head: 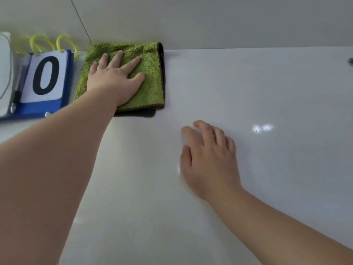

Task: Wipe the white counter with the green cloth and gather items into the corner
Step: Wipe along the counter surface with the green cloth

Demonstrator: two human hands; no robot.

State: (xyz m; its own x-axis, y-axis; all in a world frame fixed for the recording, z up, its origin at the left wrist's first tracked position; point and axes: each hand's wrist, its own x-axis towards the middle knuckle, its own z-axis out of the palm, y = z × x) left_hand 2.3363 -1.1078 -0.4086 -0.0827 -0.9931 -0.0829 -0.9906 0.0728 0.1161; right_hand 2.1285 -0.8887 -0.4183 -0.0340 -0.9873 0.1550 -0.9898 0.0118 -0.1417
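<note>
the green cloth (150,83) lay folded in a rough square on the white counter (267,178), its far edge right against the wall (210,22). a dark brown layer showed along its right edge and under its near edge. the left hand (114,79) pressed flat on top of the cloth, towards its left half, with the fingers (133,63) straight and spread wide, gripping nothing. the bare left forearm ran from the cloth's near left corner down to the bottom left of the view.

just left of the cloth stood a flip number card (45,77) showing a black "0", hung on yellow rings (65,42) above a blue base (38,109). a dark pen (17,92) lay along the far side of the card from the cloth, and beyond it a white object (3,73) was cut off by the frame, so i could not tell what it was.

nearer than the cloth and to its right, well apart from it, the right hand (210,159) rested palm down on the bare counter, its fingers (202,128) loosely bent and close together, holding nothing. a bright glare spot (262,128) sat on the counter further right of that hand. far to the right of the cloth, a small dark thing (350,61) was too cropped to identify.
</note>
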